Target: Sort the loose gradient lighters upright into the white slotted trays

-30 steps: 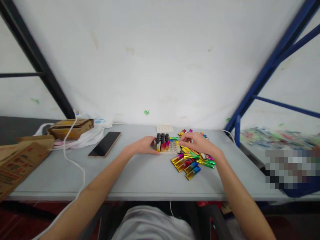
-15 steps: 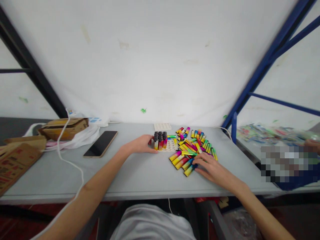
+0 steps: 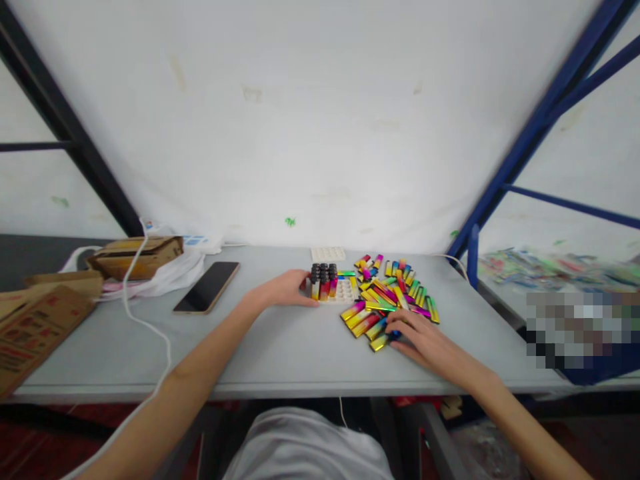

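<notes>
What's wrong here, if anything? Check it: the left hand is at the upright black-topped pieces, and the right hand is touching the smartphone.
The right hand isn't touching the smartphone; the head view shows it at the loose shiny pieces. The left hand is at the upright black-topped pieces.

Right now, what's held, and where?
The left hand cups the upright lighters at their left side; the right hand is at the blue end of a loose lighter. Both grips uncertain.

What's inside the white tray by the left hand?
Colourful tubes with black tops stand in the left part of the white tray, with holes showing beside them. Their bottoms are hidden from view.
</notes>
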`<state>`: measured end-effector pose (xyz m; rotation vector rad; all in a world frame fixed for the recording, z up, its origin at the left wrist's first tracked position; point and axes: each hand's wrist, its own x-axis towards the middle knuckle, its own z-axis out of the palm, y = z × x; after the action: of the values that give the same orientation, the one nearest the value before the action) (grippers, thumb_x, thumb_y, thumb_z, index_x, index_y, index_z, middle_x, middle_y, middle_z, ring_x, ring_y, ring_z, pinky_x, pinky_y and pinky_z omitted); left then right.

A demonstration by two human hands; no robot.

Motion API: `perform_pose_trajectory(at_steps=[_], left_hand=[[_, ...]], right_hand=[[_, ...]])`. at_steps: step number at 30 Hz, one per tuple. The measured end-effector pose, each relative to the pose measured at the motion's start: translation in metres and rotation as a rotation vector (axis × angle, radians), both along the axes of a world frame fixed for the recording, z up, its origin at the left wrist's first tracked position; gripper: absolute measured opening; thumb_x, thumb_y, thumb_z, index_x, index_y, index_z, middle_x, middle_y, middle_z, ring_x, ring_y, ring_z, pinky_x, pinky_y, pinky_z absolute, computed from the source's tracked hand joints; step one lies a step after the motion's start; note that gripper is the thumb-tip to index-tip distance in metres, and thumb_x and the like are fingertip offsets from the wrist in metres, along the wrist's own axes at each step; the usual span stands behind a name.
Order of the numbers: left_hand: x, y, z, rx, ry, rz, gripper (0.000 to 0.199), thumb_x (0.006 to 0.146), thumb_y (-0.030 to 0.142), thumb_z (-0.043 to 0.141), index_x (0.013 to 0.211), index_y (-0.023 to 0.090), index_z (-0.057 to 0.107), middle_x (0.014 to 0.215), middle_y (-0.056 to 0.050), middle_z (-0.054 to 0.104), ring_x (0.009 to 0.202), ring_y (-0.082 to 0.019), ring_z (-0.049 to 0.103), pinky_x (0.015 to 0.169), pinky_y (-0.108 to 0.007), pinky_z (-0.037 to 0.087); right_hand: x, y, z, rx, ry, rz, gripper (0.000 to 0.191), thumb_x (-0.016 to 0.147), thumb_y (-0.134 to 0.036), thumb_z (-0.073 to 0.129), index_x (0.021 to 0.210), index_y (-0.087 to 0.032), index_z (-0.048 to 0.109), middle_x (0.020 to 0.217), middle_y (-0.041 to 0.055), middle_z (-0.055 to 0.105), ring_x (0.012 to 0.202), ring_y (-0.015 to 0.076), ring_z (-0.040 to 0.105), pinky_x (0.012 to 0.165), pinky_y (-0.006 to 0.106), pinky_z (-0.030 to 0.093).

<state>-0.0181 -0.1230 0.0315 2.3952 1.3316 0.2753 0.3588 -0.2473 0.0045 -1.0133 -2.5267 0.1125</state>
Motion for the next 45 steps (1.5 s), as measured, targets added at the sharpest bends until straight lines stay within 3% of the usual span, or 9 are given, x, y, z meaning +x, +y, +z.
perform_pose_trajectory(at_steps=[7, 12, 18, 25, 30, 33, 36, 40, 45], left_hand=[[0.000, -0.001, 0.000, -0.001, -0.005, -0.002, 0.067, 0.067, 0.069, 0.075, 0.108, 0.017, 0.067, 0.096, -0.007, 0.072, 0.082, -0.024, 0.065, 0.069, -0.030, 0.047], [-0.001, -0.002, 0.001, 0.004, -0.023, -0.030, 0.065, 0.069, 0.068, 0.075, 0.111, 0.018, 0.067, 0.099, -0.007, 0.073, 0.084, -0.025, 0.066, 0.071, -0.030, 0.047], [0.000, -0.004, 0.003, -0.008, -0.017, -0.035, 0.066, 0.070, 0.066, 0.075, 0.113, 0.017, 0.067, 0.099, -0.008, 0.074, 0.083, -0.025, 0.066, 0.068, -0.030, 0.045], [0.001, -0.003, 0.000, -0.004, -0.061, -0.061, 0.065, 0.071, 0.064, 0.075, 0.113, 0.015, 0.069, 0.097, -0.007, 0.073, 0.082, -0.024, 0.065, 0.069, -0.030, 0.046], [0.001, -0.001, -0.002, 0.017, -0.018, -0.033, 0.067, 0.069, 0.064, 0.076, 0.112, 0.013, 0.067, 0.098, -0.009, 0.072, 0.082, -0.025, 0.065, 0.070, -0.031, 0.047], [0.002, -0.002, -0.001, 0.011, -0.013, -0.030, 0.067, 0.069, 0.064, 0.076, 0.111, 0.013, 0.067, 0.097, -0.009, 0.071, 0.082, -0.024, 0.064, 0.069, -0.030, 0.046], [0.001, -0.002, 0.000, 0.006, -0.016, -0.028, 0.066, 0.069, 0.065, 0.076, 0.110, 0.014, 0.067, 0.096, -0.008, 0.071, 0.081, -0.024, 0.063, 0.067, -0.030, 0.044], [0.001, -0.002, -0.001, -0.006, -0.040, -0.034, 0.067, 0.068, 0.065, 0.076, 0.112, 0.015, 0.067, 0.097, -0.007, 0.072, 0.082, -0.024, 0.064, 0.068, -0.029, 0.044], [0.001, -0.003, 0.001, -0.020, -0.041, -0.032, 0.067, 0.069, 0.065, 0.076, 0.113, 0.016, 0.067, 0.097, -0.006, 0.072, 0.081, -0.023, 0.064, 0.067, -0.028, 0.044]], right_hand=[[-0.003, 0.002, 0.005, -0.040, 0.054, 0.007, 0.023, 0.103, -0.031, 0.055, 0.121, -0.028, 0.068, 0.123, 0.0108, 0.067, 0.116, 0.0257, 0.066, 0.102, 0.044, 0.056], [-0.016, 0.016, 0.023, -0.146, 0.343, -0.103, 0.027, 0.098, -0.044, 0.063, 0.117, -0.027, 0.074, 0.114, 0.0089, 0.075, 0.105, 0.0283, 0.071, 0.095, 0.044, 0.057], [-0.064, 0.060, 0.040, -0.406, 0.831, -0.173, 0.038, 0.088, -0.055, 0.073, 0.102, -0.021, 0.075, 0.091, 0.0058, 0.074, 0.080, 0.0232, 0.068, 0.069, 0.034, 0.055], [-0.120, 0.110, 0.042, -0.682, 1.208, 0.020, 0.044, 0.089, -0.067, 0.064, 0.092, -0.024, 0.058, 0.076, -0.0007, 0.061, 0.061, 0.0139, 0.056, 0.056, 0.026, 0.047], [-0.127, 0.114, 0.026, -0.874, 1.307, 0.043, 0.049, 0.080, -0.068, 0.074, 0.088, -0.024, 0.054, 0.060, -0.0087, 0.037, 0.047, 0.0072, 0.032, 0.043, 0.018, 0.026], [-0.124, 0.112, 0.019, -0.942, 1.327, -0.033, 0.061, 0.083, -0.077, 0.062, 0.066, -0.022, 0.043, 0.055, -0.0086, 0.024, 0.044, 0.0066, 0.020, 0.039, 0.019, 0.018], [-0.124, 0.110, 0.017, -0.961, 1.345, -0.137, 0.063, 0.090, -0.072, 0.052, 0.058, -0.023, 0.031, 0.053, -0.0085, 0.016, 0.043, 0.0067, 0.010, 0.038, 0.021, 0.010], [-0.130, 0.106, 0.016, -0.956, 1.273, -0.304, 0.054, 0.095, -0.058, 0.045, 0.056, -0.023, 0.031, 0.051, -0.0070, 0.019, 0.043, 0.0077, 0.009, 0.038, 0.023, 0.008], [-0.134, 0.102, 0.013, -0.892, 1.194, -0.262, 0.053, 0.097, -0.058, 0.044, 0.058, -0.024, 0.032, 0.050, -0.0063, 0.021, 0.043, 0.0091, 0.013, 0.039, 0.025, 0.012]])
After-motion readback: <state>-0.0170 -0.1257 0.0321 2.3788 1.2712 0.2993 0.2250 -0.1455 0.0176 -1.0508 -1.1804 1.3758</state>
